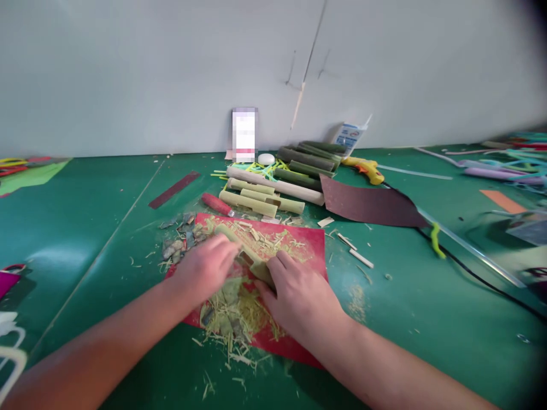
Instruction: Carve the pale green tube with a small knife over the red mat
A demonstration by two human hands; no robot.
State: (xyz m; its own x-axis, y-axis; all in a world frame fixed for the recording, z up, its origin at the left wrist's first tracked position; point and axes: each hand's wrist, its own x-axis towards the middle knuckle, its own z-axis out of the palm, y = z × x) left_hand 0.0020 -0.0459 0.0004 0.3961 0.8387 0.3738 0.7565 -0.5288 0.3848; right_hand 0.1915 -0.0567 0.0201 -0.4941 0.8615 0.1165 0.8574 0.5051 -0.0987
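Observation:
A pale green bamboo tube [257,263] with a notch cut in its side lies slantwise between my hands, over a red sheet [311,239]. My right hand [294,290] is wrapped round its near end. My left hand [208,263], slightly blurred, is closed with fingertips pinched at the tube's notch. Whatever they pinch, if anything, is hidden. Bamboo shavings [231,310] are heaped on the sheet below the tube. Just past the sheet rests a red-handled tool [217,204], its tip among the debris.
Several cut bamboo pieces [277,187] lie in a row behind the sheet. Brown sandpaper [371,202], a yellow glue gun [365,169] and its black cord lie to the right. A narrow sandpaper strip [174,189] is at left. A phone [245,134] leans against the wall.

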